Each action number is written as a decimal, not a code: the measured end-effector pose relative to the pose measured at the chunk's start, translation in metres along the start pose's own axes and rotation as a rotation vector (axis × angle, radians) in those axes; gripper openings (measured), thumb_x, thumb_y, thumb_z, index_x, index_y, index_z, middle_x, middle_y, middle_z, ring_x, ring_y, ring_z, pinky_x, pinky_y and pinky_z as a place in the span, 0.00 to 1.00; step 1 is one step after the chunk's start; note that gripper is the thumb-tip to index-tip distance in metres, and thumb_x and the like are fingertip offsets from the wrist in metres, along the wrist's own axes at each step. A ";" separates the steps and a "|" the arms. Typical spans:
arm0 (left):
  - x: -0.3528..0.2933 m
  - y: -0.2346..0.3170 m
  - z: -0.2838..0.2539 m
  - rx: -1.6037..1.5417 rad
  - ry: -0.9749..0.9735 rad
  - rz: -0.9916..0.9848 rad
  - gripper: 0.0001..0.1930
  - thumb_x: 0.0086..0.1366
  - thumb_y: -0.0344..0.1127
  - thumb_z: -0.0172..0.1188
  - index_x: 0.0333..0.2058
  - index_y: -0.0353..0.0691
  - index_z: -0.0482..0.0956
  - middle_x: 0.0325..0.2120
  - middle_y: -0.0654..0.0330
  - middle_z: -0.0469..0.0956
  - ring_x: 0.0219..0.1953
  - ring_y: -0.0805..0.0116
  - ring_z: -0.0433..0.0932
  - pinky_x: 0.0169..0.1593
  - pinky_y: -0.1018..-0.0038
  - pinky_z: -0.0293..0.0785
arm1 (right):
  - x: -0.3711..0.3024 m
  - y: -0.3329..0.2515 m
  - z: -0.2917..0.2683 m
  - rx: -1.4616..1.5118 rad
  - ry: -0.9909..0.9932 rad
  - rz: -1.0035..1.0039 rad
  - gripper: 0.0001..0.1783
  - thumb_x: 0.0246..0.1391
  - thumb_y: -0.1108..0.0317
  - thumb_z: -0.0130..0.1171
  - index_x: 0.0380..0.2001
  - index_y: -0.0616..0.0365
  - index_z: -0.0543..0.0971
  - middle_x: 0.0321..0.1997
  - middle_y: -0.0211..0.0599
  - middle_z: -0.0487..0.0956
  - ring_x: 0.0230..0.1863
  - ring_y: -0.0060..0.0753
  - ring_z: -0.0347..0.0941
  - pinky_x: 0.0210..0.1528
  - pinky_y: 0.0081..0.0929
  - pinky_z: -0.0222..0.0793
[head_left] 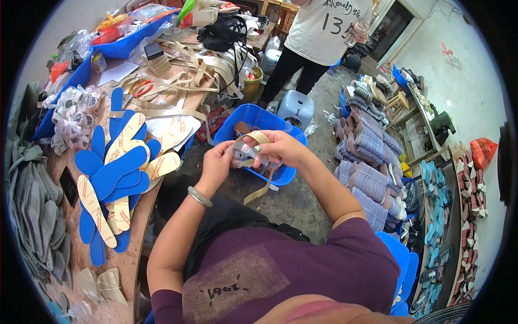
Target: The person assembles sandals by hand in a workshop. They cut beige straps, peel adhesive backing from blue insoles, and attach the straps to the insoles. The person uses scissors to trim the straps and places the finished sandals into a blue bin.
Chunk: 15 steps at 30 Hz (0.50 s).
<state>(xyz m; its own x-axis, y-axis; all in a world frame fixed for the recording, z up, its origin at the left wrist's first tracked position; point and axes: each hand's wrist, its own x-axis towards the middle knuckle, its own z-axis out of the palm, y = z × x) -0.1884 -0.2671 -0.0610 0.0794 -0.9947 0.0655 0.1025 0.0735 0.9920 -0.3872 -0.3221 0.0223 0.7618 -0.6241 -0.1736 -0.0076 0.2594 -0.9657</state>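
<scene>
A beige strap [258, 193] runs through both of my hands, arching up in a small loop between them and trailing down below. My left hand [217, 163], with a bangle on its wrist, pinches one end of the loop. My right hand [283, 149] grips the strap's other side, fingers bent round it. Some clear or whitish small piece shows between the hands, too covered to name. Right under them stands a blue plastic bin [295, 133] with brown and grey items inside, partly hidden by my hands.
Blue and cream insoles [120, 171] pile on the wooden table [141, 237] at left, beside grey felt pieces [46, 216]. Orange-handled scissors [141, 88] lie among beige straps. Ahead are a blue-grey stool [297, 106] and a standing person [324, 32]. Stacked striped slippers [372, 146] line the right.
</scene>
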 end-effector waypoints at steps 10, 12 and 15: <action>0.009 -0.081 -0.049 0.740 0.146 0.148 0.11 0.63 0.31 0.52 0.39 0.34 0.79 0.29 0.49 0.80 0.28 0.58 0.81 0.35 0.66 0.76 | -0.007 -0.025 -0.080 -0.195 0.459 -0.234 0.20 0.51 0.75 0.52 0.50 0.56 0.72 0.45 0.34 0.78 0.40 0.26 0.79 0.21 0.10 0.60; 0.004 -0.094 -0.049 0.910 0.051 0.281 0.10 0.61 0.30 0.52 0.37 0.34 0.80 0.31 0.45 0.79 0.34 0.48 0.79 0.42 0.61 0.74 | -0.010 -0.043 -0.089 -0.303 0.540 -0.313 0.20 0.54 0.74 0.49 0.52 0.56 0.70 0.45 0.33 0.79 0.39 0.24 0.79 0.21 0.10 0.59; 0.000 -0.107 -0.041 1.062 -0.162 0.040 0.11 0.60 0.31 0.52 0.36 0.34 0.80 0.31 0.45 0.79 0.37 0.46 0.78 0.45 0.59 0.73 | -0.012 -0.068 -0.108 -0.389 0.699 -0.389 0.24 0.54 0.72 0.48 0.56 0.57 0.68 0.48 0.37 0.77 0.38 0.27 0.78 0.24 0.09 0.60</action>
<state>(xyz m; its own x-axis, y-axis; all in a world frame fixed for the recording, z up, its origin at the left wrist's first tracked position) -0.1591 -0.2720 -0.1720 -0.0764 -0.9964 0.0358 -0.8175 0.0831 0.5698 -0.4657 -0.4115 0.0689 0.1880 -0.9559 0.2257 -0.1472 -0.2546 -0.9558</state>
